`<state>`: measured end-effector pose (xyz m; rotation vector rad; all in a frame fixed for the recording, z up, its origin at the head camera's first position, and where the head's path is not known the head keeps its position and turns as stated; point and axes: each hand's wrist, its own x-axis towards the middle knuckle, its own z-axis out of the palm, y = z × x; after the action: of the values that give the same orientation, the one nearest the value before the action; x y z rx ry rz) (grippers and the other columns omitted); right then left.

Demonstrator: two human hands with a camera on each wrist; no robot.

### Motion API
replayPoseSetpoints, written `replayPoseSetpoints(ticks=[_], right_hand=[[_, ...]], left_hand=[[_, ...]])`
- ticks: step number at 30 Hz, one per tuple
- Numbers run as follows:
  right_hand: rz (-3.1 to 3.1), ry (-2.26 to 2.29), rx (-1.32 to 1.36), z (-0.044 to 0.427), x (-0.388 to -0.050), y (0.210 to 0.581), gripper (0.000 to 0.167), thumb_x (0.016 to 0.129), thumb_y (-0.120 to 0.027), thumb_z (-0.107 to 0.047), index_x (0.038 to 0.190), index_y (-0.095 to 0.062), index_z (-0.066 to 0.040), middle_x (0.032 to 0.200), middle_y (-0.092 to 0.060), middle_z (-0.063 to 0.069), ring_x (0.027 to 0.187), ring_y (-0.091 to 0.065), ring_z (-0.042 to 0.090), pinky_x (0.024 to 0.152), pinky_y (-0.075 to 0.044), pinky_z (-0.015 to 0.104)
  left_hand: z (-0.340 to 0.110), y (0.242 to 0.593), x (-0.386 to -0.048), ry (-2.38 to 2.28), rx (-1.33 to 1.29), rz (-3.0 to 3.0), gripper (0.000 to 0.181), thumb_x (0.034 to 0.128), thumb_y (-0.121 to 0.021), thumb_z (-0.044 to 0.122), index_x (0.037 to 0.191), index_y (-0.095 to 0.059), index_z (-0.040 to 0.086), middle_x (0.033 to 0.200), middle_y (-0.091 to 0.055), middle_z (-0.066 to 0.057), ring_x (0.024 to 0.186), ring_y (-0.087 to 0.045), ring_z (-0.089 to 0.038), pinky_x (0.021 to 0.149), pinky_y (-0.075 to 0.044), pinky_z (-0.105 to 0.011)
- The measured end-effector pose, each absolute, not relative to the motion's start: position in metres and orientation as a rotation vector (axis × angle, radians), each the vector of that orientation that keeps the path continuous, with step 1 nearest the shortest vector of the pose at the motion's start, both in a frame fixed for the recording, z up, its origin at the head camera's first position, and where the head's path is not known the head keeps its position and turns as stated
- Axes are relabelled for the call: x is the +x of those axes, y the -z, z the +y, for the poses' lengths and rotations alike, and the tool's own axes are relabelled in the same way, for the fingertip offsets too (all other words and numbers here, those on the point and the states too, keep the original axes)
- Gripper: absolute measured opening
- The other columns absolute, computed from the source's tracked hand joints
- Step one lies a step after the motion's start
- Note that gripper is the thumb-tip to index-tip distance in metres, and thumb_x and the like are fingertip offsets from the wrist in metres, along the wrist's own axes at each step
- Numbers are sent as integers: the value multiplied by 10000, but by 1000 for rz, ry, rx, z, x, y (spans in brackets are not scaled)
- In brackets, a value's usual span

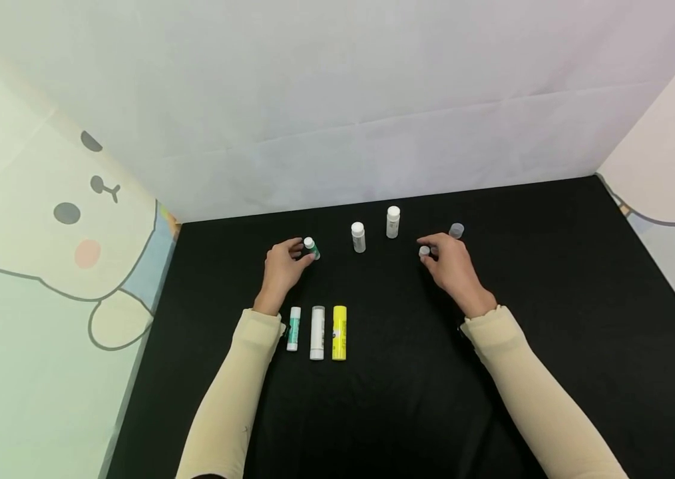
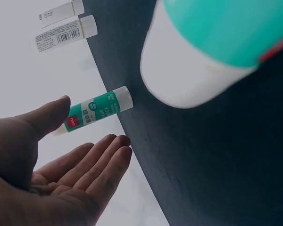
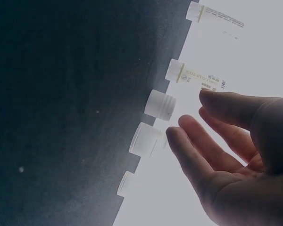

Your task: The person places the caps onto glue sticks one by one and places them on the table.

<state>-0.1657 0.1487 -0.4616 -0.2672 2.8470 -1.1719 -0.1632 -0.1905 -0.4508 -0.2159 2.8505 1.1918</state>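
My left hand point(image 1: 281, 266) is beside a green-and-white glue stick point(image 2: 96, 110) that stands upright. Its thumb lies near one side of the tube and its fingers are extended on the other; contact cannot be made out. My right hand point(image 1: 452, 266) hovers by a few small white caps or short pieces, with thumb and fingers apart and nothing held. One white cap point(image 3: 160, 105) and a wider one point(image 3: 146, 140) show in the right wrist view, a third piece point(image 3: 126, 183) farther off. Between the hands stand two white glue sticks, one nearer point(image 1: 358, 237) and one farther point(image 1: 393, 222).
Nearer me, a green-and-white glue stick point(image 1: 293, 329), a white one point(image 1: 317, 332) and a yellow one point(image 1: 339, 332) lie side by side near my left forearm. Black cloth point(image 1: 397, 399) covers the table. A pale curtain point(image 1: 337, 146) rises behind its far edge.
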Motion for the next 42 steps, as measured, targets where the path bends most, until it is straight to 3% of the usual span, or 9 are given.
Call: replayPoseSetpoints(ticks=[12, 24, 42], right_hand=[[2942, 1107, -380, 148, -166, 465, 349, 972, -679, 82, 1320, -682, 60, 1304, -650, 277, 1074, -652, 408, 951, -542, 560], [2975, 1024, -489, 149, -170, 471, 305, 949, -653, 134, 1249, -697, 105, 1257, -669, 299, 1185, -630, 467, 1026, -512, 589], [2982, 932, -511, 147, -174, 472, 309, 935, -586, 189, 1209, -711, 117, 1155, -685, 293, 1073, -664, 434, 911, -566, 535]], left_hand=[[-187, 454, -168, -1216, -191, 2858, 482, 1006, -746, 126, 1442, -609, -27, 1351, -684, -230, 1234, -683, -367, 1020, -561, -492], [-188, 456, -171, -1217, -190, 2888, 373, 1003, -738, 94, 1348, -675, -33, 1268, -724, -223, 1151, -725, -351, 983, -575, -489], [-188, 461, -172, -1214, -150, 2885, 300, 1008, -741, 121, 1278, -726, -10, 1220, -736, -204, 1094, -742, -336, 932, -599, -480]])
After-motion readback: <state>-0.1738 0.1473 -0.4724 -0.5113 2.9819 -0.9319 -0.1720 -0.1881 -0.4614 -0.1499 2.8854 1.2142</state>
